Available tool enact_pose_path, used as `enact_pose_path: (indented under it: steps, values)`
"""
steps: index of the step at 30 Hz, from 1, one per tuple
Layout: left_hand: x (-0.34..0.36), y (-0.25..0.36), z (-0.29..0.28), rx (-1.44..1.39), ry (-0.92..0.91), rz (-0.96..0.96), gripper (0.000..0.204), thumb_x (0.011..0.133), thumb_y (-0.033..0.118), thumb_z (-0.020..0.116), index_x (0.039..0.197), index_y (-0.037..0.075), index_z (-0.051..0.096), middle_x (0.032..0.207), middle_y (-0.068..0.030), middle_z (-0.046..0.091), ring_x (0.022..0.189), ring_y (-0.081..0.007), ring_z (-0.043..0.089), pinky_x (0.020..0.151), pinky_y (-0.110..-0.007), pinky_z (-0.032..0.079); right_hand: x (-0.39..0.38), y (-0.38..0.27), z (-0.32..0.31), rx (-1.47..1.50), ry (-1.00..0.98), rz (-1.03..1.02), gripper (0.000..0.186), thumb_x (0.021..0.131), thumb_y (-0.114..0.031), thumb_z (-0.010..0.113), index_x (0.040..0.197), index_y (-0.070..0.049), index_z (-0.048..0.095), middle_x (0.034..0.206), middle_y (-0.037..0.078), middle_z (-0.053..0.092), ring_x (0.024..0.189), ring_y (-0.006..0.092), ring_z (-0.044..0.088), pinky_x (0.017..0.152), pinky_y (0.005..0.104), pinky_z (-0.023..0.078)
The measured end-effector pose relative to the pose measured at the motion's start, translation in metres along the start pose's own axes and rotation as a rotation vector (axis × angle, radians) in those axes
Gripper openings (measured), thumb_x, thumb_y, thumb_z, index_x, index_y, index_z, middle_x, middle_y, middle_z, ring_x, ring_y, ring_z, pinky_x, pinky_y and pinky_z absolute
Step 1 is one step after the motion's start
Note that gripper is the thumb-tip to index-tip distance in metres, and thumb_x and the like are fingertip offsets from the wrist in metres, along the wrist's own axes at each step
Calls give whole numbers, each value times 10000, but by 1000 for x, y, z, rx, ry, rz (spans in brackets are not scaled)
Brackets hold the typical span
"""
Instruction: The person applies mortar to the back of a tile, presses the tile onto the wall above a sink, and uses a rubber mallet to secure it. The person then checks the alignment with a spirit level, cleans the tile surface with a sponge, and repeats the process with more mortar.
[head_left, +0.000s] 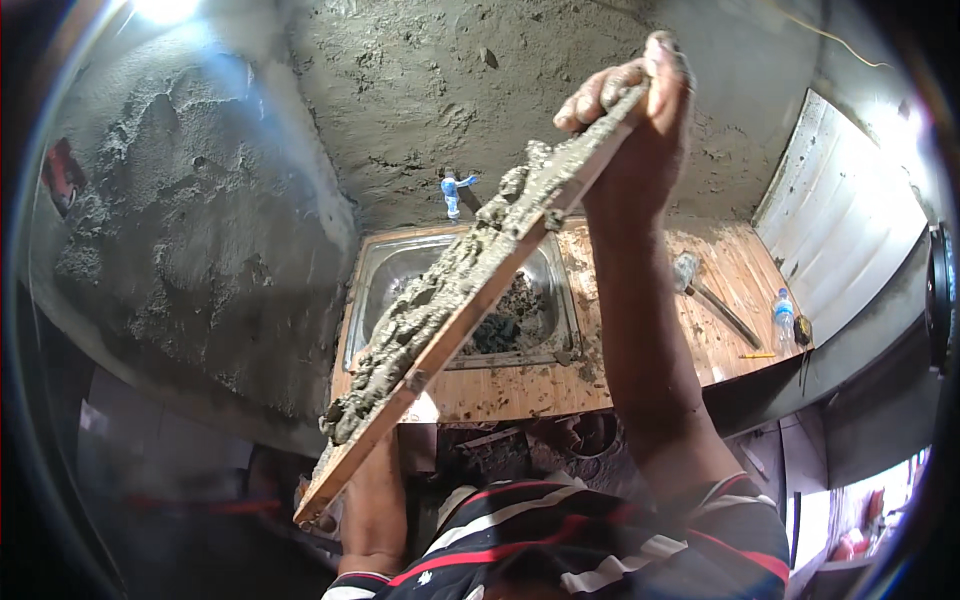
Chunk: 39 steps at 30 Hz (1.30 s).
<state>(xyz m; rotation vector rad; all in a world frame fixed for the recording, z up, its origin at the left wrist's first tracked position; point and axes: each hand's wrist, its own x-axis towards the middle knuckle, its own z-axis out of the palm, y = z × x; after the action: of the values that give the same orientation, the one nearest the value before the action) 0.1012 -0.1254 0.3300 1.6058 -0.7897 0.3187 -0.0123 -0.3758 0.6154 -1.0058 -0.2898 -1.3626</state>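
Note:
A long wooden board (470,298) slants across the view, from the lower left up to the far right, with its upper face loaded with wet grey mortar (425,310). My right hand (655,95) grips the raised far end, fingers curled over the edge and smeared with mortar. At the low near end is my left hand (338,508), closed on the board and largely hidden behind it. Under the board sits a steel sink (562,300), with mortar and dark debris in its basin.
The sink is set in a mortar-spattered wooden countertop (655,345). A hammer-like tool (722,312), a plastic bottle (783,318) and a yellow pencil (757,355) lie or stand at right. A blue-wrapped tap (451,193) stands before the rough plastered wall (400,100). A pale panel (845,200) leans at right.

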Motion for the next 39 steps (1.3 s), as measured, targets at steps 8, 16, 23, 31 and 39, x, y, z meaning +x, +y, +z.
enact_pose_path:
  steps: [8,16,23,31,39]
  values:
    - [23,-33,-56,-1690,359,-1154,370,1001,315,556,1203,32,680,1161,-154,718,1032,-355,679,840,-466,612,-6,41,49,-630,-106,-94,328,1050,-211,474,1334,-71,557,734,75,636,598,122,615,554,295,501]
    - [59,-31,-60,-1560,460,-1076,227,992,183,612,1079,7,726,1041,-161,747,907,-332,717,806,-438,650,39,120,68,-976,-124,-195,559,931,-155,527,1476,-50,459,1302,298,583,1199,462,550,992,555,439]
    - [95,-42,-52,-1570,511,-1064,184,994,127,619,1081,2,723,1037,-166,741,923,-313,712,805,-429,649,90,156,78,-704,-264,-180,566,927,-143,545,1467,-6,446,1144,302,637,1106,451,590,938,548,471]
    - [161,-37,-33,-1596,563,-1117,207,975,114,644,1134,-4,703,1088,-188,716,1003,-339,682,843,-441,638,186,231,78,-1518,-397,-810,573,916,-182,608,1418,66,488,1014,264,671,935,408,651,869,513,512]
    - [209,-61,-23,-1475,528,-988,253,1030,142,540,1177,2,692,1138,-165,720,1063,-344,673,837,-465,640,205,247,64,-1385,-338,-568,575,921,-226,588,1403,74,499,1040,269,666,963,406,646,887,506,507]
